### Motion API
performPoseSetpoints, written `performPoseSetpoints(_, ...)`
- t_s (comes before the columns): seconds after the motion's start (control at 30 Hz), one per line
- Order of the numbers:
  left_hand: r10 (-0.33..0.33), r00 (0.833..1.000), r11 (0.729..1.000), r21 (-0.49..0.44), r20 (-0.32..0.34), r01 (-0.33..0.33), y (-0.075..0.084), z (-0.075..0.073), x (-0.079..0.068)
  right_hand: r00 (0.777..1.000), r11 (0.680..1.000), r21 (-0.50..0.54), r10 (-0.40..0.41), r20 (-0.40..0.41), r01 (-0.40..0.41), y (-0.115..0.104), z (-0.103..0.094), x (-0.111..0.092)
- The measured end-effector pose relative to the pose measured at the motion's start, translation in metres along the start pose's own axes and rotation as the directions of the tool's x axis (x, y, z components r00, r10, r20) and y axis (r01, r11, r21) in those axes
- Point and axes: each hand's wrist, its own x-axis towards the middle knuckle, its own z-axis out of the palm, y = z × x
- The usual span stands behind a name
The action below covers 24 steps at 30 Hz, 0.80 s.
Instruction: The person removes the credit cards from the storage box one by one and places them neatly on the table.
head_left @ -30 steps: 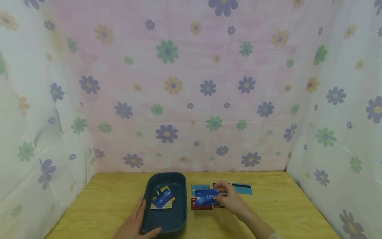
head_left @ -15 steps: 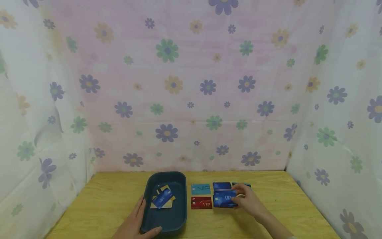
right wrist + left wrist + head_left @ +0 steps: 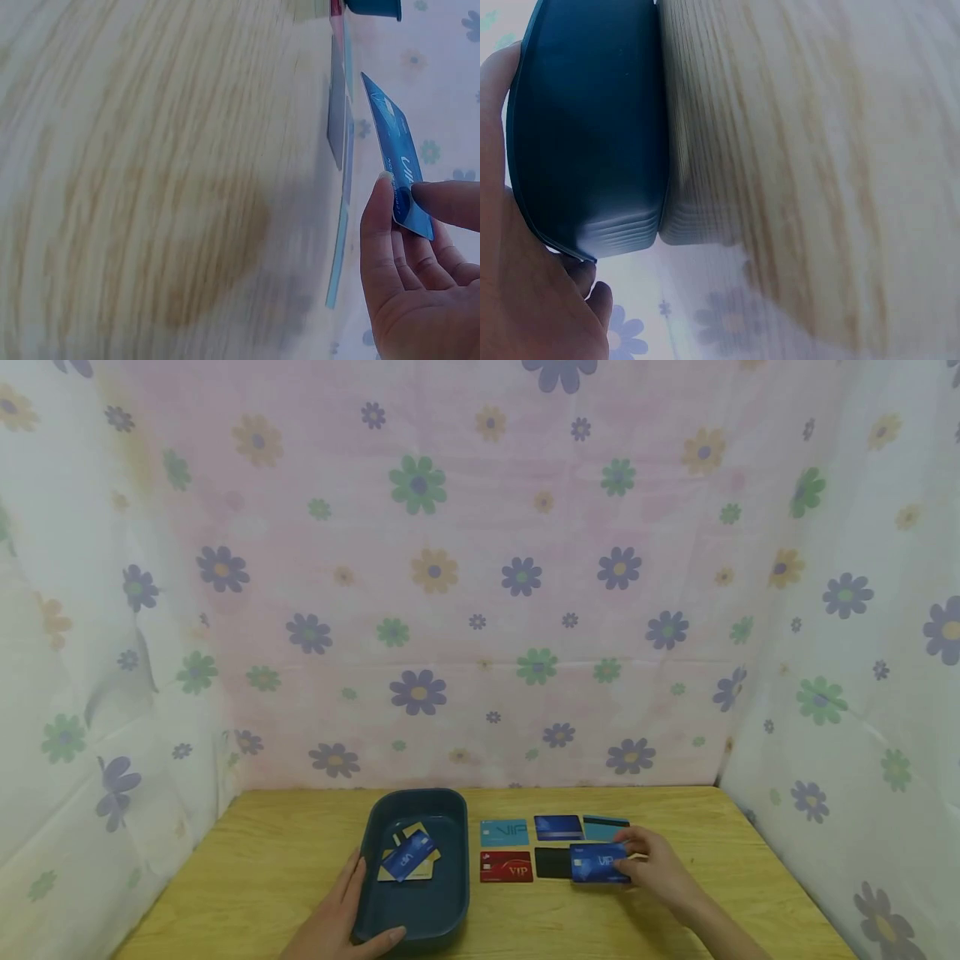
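Observation:
A blue VIP card (image 3: 597,863) is pinched between thumb and fingers of my right hand (image 3: 660,870). In the right wrist view the card (image 3: 399,161) stands tilted above the table. It overlaps part of a black card (image 3: 552,862) in the head view. My left hand (image 3: 336,910) holds the near left corner of a dark blue tray (image 3: 442,906), thumb at the near rim and fingers along the left side. Inside the tray lie a blue card (image 3: 408,857) and yellowish cards (image 3: 420,871), overlapping. The left wrist view shows the hand (image 3: 532,292) against the tray's wall (image 3: 592,127).
Right of the tray, cards lie in two rows: a light blue VIP card (image 3: 504,832), a dark blue card (image 3: 558,827), a light blue striped card (image 3: 604,828) and a red VIP card (image 3: 506,867). Flowered cloth (image 3: 480,693) surrounds the wooden table (image 3: 247,877).
My right hand has carried the blue VIP card rightward, from over the red card to the right of the black card, uncovering the red card and part of the black one. The left hand stays put.

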Motion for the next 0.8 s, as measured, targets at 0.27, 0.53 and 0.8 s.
performPoseSetpoints(0.27, 0.006, 1.000, 1.000, 0.014, -0.004, -0.006, -0.001, 0.001, 0.001, 0.998, 0.999, 0.002, 0.049, -0.030, -0.049, 0.011, -0.014, 0.002)
performPoseSetpoints(0.53, 0.013, 1.000, 1.000, 0.003, -0.011, -0.013, -0.001, 0.002, 0.002, 0.999, 0.999, -0.020, 0.048, -0.001, -0.048, 0.024, -0.031, 0.006)
performPoseSetpoints(0.8, 0.018, 1.000, 1.000, -0.002, -0.013, -0.018, -0.004, 0.004, 0.002, 1.000, 0.991, -0.132, 0.019, 0.002, -0.019, 0.025, -0.034, 0.011)
